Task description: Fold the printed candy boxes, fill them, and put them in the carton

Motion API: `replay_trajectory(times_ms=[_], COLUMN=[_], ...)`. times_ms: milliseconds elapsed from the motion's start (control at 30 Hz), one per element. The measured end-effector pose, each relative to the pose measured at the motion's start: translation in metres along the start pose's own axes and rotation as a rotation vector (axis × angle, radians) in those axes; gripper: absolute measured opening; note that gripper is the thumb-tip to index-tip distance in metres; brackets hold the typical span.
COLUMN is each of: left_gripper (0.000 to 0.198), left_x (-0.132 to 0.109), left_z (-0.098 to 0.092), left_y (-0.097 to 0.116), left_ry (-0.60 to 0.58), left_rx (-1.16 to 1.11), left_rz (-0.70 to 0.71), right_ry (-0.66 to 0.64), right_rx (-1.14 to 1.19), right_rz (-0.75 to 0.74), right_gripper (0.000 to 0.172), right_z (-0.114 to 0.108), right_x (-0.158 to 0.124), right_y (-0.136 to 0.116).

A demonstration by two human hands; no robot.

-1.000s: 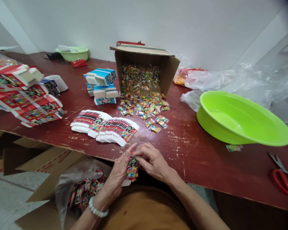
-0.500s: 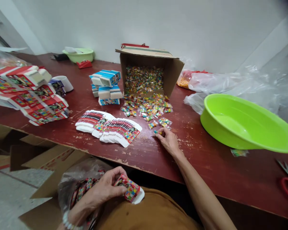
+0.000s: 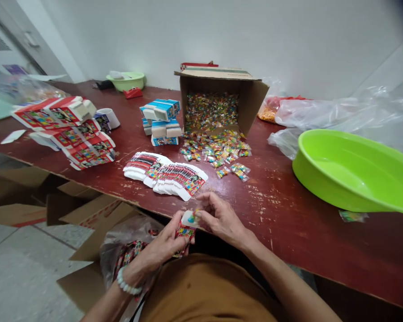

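The left hand (image 3: 165,245) grips a small red printed carton (image 3: 185,233) near the front edge of the tabletop (image 3: 275,201), while the right hand (image 3: 222,222) pinches a blurred candy packet (image 3: 191,218) at its white flap. Beyond, fanned flat cartons (image 3: 166,173) lie beside loose candy packets (image 3: 218,151).

L hand (image 3: 171,239) curled, R hand (image 3: 221,221) close by w/ fingers (image 3: 211,200) pinched.

The red table (image 3: 298,237) bears cartons (image 3: 176,176) and candies (image 3: 218,147)
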State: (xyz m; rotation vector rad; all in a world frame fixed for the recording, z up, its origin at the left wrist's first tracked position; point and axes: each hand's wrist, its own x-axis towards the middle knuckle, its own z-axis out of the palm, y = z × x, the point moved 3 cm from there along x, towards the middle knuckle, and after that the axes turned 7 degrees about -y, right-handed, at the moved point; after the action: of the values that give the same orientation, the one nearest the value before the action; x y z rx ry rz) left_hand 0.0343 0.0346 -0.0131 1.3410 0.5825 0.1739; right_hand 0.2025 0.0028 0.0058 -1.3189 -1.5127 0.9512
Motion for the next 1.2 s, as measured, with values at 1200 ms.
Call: replay_trajectory(times_ms=[1200], left_gripper=[0.061], left_x=[0.018], left_z=[0.011], left_y=[0.013], left_ry=[0.286], left_rx=[-0.622], left_rz=[0.061], right_ry=[-0.045], right_rx=[0.219], right_rz=[-0.143], right_gripper=[0.011], right_z=[0.009], right_x=[0.004], right_y=[-0.014])
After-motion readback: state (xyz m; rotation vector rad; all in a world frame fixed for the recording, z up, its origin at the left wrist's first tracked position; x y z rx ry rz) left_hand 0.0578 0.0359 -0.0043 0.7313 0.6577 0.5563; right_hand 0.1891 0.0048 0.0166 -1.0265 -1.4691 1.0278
